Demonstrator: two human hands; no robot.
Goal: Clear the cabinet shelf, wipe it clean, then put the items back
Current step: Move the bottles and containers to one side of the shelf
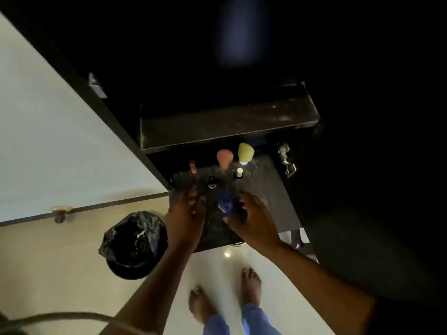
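Our right hand (251, 221) was down on the speckled dark counter (271, 184), fingers curled round a blue bottle (226, 201), thumb under its near end; the bottle stood just left of those fingers and between our two hands; our left hand (186, 213) hovered right beside it, fingers bent loosely inward, and we could not tell whether it touched the bottle or held anything, the light being so poor; just beyond the left fingertips stood a small dark dropper bottle (212, 182), and beyond the right fingertips a little bottle with a pale cap (239, 174); further out from the hands, along the back of the counter, there was an orange tube (192, 166) to the left, then a pink sponge (225, 159), then a yellow-green sponge (245, 152), both upright on their narrow ends; above those ran the dark cabinet shelf (229, 124), bare and dusty with pale flecks; a metal hinge (286, 159) showed out to the right of it; to the left of our left forearm sat a bin lined with a black bag (134, 245), on the pale floor (60, 262); beyond the bin swung the pale cabinet door (60, 141); below the hands we saw our bare feet (251, 286) and blue trouser hems (256, 320).
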